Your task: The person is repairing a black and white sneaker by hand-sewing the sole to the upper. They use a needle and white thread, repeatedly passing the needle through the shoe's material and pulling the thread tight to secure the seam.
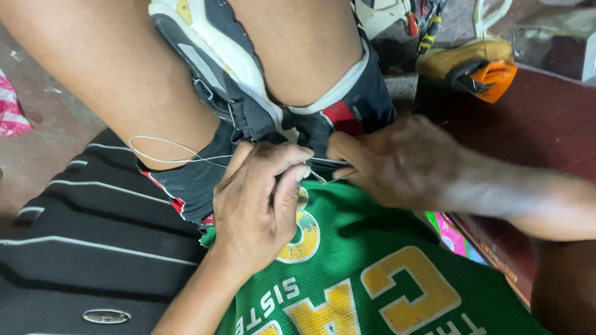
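Note:
A grey, black and white sneaker [214,59] is clamped sole-up between my knees. My left hand [257,201] pinches at the shoe's dark upper near its edge, fingers closed around a thin white thread [167,155] that loops out to the left over my thigh. Whether a needle sits in those fingers is hidden. My right hand [397,161] presses and grips the shoe's black fabric edge [323,162] just beside the left fingertips. Below both hands lies my green jersey [372,273] with yellow lettering.
A black seat with grey stripes [81,236] is at lower left. A tan shoe with an orange part [478,65] and screwdrivers [422,28] lie at the top right. A reddish board [540,130] runs along the right. A pink striped bag [9,111] is at far left.

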